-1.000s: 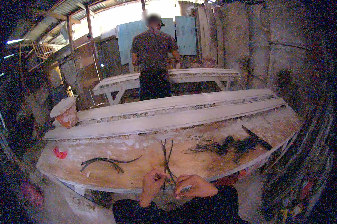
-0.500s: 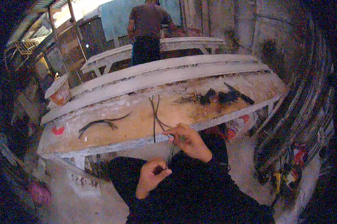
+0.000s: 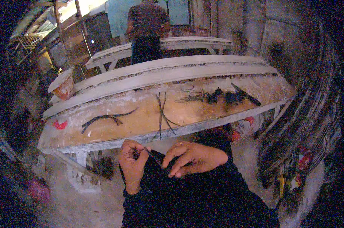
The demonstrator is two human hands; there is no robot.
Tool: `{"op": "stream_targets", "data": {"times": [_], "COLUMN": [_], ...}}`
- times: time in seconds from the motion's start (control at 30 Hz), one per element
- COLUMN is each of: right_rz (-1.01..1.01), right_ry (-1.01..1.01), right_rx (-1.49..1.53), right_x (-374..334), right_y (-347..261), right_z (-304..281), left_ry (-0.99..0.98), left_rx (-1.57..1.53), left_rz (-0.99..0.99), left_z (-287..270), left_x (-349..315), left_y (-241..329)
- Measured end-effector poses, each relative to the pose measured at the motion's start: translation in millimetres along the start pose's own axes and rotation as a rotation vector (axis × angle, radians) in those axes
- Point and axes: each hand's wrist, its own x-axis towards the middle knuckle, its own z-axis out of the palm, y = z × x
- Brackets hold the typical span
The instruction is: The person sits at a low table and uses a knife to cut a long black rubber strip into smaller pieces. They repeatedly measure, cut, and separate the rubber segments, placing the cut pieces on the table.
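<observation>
Above my lap, my left hand (image 3: 133,164) pinches a thin dark strand (image 3: 153,156) between thumb and forefinger. The strand slants down to the bent fingers of my right hand (image 3: 195,159), which close on its other end; the exact grip is partly hidden. Beyond my hands, a few dark strands (image 3: 161,117) lie crossed at the front of the wooden table (image 3: 137,127). Further left rests a curved dark bundle (image 3: 103,117) with split ends. A pile of black, stringy material (image 3: 217,97) lies on the right side of the table.
A dark, flat blade-like piece (image 3: 247,95) lies beside the pile. White-smeared planks (image 3: 172,69) run along the table's back edge, with a bucket (image 3: 63,86) at their left end. A person (image 3: 147,28) stands at another bench behind. Long thin rods (image 3: 309,98) line the right side.
My left hand has risen and moved left, toward the table edge. My right hand has dropped from that edge and turned, its fingers now pointing left. The person behind has shifted slightly.
</observation>
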Motion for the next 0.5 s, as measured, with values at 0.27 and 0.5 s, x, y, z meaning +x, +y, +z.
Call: {"op": "stream_targets", "data": {"times": [0.27, 0.5], "right_rz": [0.134, 0.303], "right_ry": [0.233, 0.950], "right_rx": [0.134, -0.361], "right_x": [0.4, -0.8], "right_y": [26.9, 75.4], "right_z": [-22.3, -53.3], "left_ry": [-0.172, -0.811], "left_rx": [0.276, 0.234], "left_rz": [0.004, 0.117], "left_z": [19.8, 40.5], "left_x": [24.4, 74.3], "left_y": [-11.0, -34.4]}}
